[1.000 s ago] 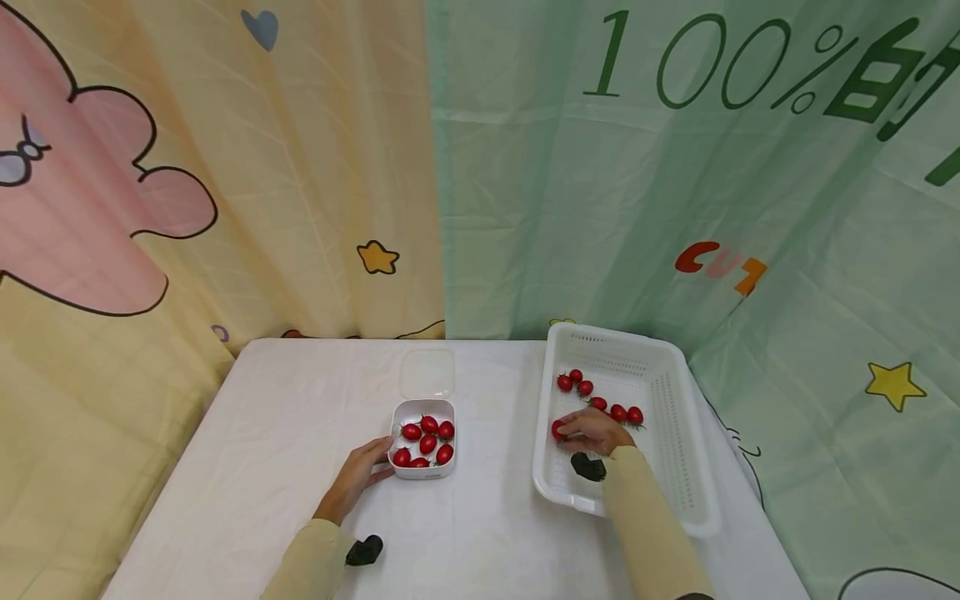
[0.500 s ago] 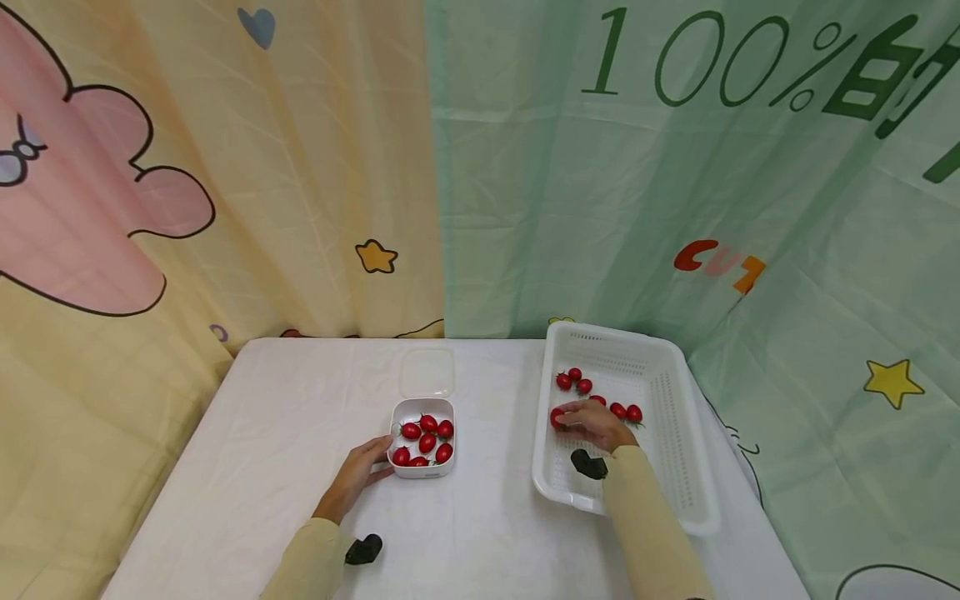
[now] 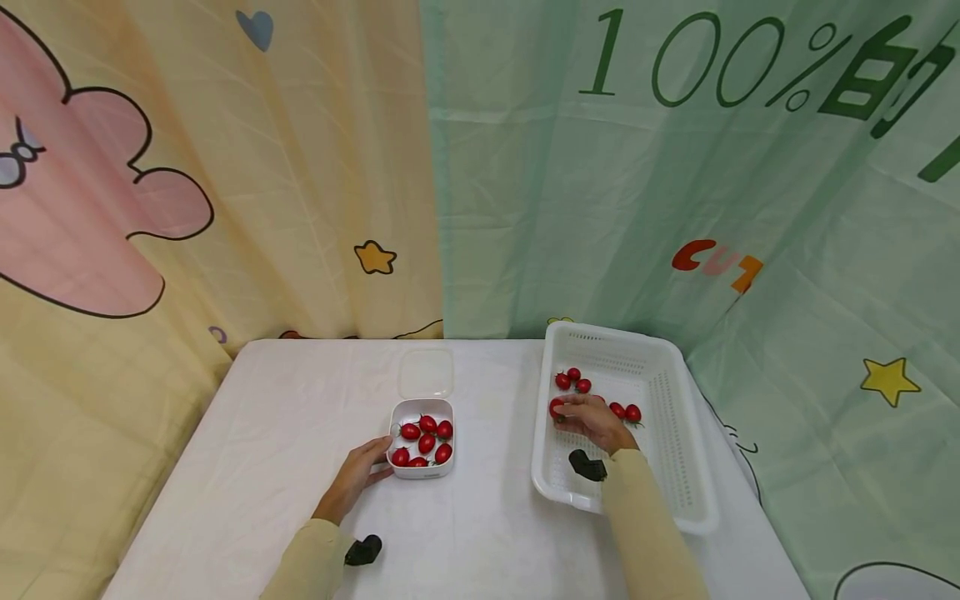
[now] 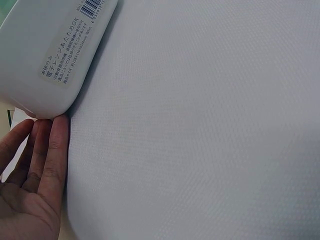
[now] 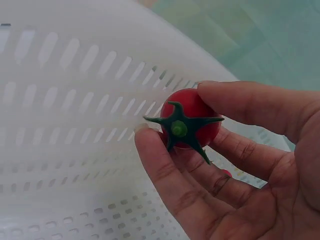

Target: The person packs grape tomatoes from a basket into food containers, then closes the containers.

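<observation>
In the right wrist view, my right hand (image 5: 240, 165) pinches a red cherry tomato (image 5: 192, 102) between thumb and fingers, its green star-shaped stem end facing the camera. That hand (image 3: 594, 421) is over the left part of a white perforated basket (image 3: 558, 475). Several other cherry tomatoes (image 3: 573, 381) lie in the basket, some partly behind the hand. My left hand (image 3: 354, 479) touches the left side of a small white container (image 3: 423, 473) that holds several cherry tomatoes (image 3: 427, 443). In the left wrist view, its fingertips rest against the container's corner (image 4: 50, 102), fingers nearly straight.
A clear lid (image 3: 426, 372) lies flat on the white tablecloth (image 3: 300, 400) behind the container. Printed curtains (image 3: 525, 208) hang behind and beside the table. The basket stands at the table's right side, its walls rising around the right hand.
My right hand has lifted slightly and moved away from me, with the cherry tomato between its fingers. The left hand and the container have stayed in place.
</observation>
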The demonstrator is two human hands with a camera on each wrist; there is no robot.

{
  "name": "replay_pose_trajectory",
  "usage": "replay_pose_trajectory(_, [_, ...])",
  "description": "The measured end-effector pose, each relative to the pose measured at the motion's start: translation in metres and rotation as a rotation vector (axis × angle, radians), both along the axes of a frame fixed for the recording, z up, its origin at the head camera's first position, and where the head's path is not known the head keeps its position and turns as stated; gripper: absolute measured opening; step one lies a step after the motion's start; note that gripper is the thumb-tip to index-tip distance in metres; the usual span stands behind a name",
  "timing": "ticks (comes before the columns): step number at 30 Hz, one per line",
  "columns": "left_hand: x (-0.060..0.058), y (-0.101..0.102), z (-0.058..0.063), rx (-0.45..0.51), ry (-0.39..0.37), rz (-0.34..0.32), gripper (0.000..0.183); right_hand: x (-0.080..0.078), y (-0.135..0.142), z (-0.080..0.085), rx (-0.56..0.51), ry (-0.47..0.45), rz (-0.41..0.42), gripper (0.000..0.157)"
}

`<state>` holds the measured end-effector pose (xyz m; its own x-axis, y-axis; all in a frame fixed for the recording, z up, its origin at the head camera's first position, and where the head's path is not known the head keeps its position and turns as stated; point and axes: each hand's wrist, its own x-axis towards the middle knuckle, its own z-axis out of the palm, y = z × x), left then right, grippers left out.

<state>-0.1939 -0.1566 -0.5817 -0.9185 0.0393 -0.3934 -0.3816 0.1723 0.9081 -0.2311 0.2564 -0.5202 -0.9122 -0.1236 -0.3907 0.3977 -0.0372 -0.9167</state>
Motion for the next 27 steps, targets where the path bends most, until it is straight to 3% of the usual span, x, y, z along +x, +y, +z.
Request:
replay_pose_trajectory(6, [0.000, -0.001, 0.000, 0.000, 0.002, -0.005, 0.063, 0.000, -0.005, 0.004, 0.020, 0.043, -0.050, 0.040])
replay_pose_trajectory(17, [0.000, -0.002, -0.002, 0.005, -0.001, 0.000, 0.063, 0.000, -0.015, 0.016, -0.008, 0.103, -0.110, 0.036])
replay_pose_trajectory(27, [-0.001, -0.001, -0.002, 0.008, 0.001, 0.002, 0.062, -0.003, -0.028, 0.030, -0.028, 0.199, -0.053, 0.032])
